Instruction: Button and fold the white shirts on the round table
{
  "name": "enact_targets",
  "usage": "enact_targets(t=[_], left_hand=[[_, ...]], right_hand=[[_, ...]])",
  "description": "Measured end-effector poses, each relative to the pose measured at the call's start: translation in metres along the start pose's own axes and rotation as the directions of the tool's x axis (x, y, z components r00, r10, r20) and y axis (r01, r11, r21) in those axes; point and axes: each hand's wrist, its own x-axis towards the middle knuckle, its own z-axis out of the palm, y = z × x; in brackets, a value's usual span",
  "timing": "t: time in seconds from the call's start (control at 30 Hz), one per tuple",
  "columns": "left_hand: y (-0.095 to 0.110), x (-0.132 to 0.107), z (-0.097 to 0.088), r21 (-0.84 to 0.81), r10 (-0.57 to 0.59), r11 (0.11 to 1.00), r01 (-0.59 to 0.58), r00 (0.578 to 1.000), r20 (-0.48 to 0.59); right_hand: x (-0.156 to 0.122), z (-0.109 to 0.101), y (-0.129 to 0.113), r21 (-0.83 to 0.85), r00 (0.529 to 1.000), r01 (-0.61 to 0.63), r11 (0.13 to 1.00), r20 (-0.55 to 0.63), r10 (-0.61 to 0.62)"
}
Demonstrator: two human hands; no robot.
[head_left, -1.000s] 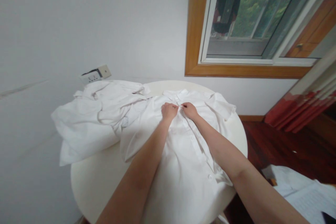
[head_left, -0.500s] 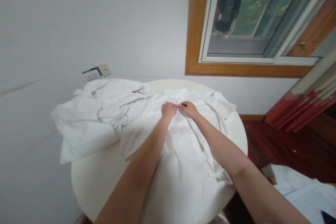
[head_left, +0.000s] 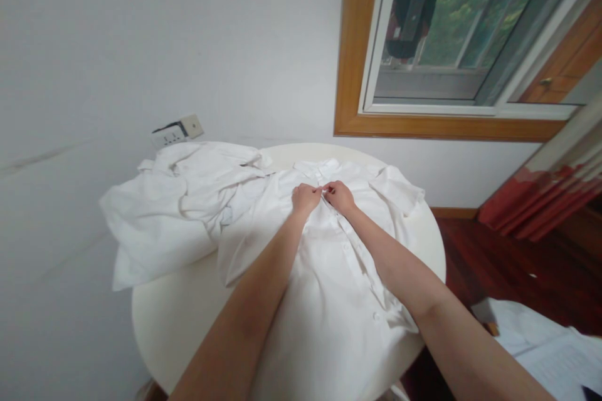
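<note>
A white button-up shirt (head_left: 329,288) lies spread on a round white table (head_left: 179,319), collar at the far side. My left hand (head_left: 305,198) and my right hand (head_left: 339,196) meet at the top of the shirt's front placket, just below the collar. Both hands are closed in a pinch on the fabric edges there, fingertips nearly touching. A row of small buttons runs down the placket toward me.
A heap of crumpled white garments (head_left: 174,200) hangs over the table's left back edge. A wall socket (head_left: 177,131) sits behind it. A wood-framed window (head_left: 451,44) is at the right, a red curtain (head_left: 540,207) and white cloth (head_left: 540,344) lower right.
The hands stay pinched at the same spot on the placket. Only the view has shifted slightly to the right.
</note>
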Motion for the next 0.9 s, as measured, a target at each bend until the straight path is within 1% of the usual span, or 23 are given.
enact_targets(t=[0.27,0.37,0.5,0.67,0.9], left_hand=[[-0.0022,-0.0006,0.0013,0.015,0.026,1.0,-0.025,0.999,-0.03],[-0.0017,-0.0005,0.0005,0.027,0.037,0.999,-0.036,0.999,-0.023],[-0.0009,0.0001,0.0011,0.032,0.022,0.999,-0.021,0.999,-0.036],[-0.0023,0.0012,0.0023,0.019,0.026,0.999,-0.026,0.999,-0.03],[-0.0032,0.0011,0.0024,-0.026,0.014,1.0,-0.015,0.999,-0.038]], right_hand=[[0.0006,0.0003,0.0001,0.017,0.999,0.001,1.0,0.046,-0.002],[-0.0001,-0.0013,0.0,0.008,0.998,0.024,1.0,0.059,-0.024],[-0.0001,-0.0021,0.001,-0.003,0.995,0.063,0.998,0.082,-0.063],[0.0009,-0.0017,0.0032,0.011,0.992,0.084,0.996,0.089,-0.084],[0.0001,-0.0012,0.0046,0.095,0.996,0.022,0.995,0.085,-0.031]])
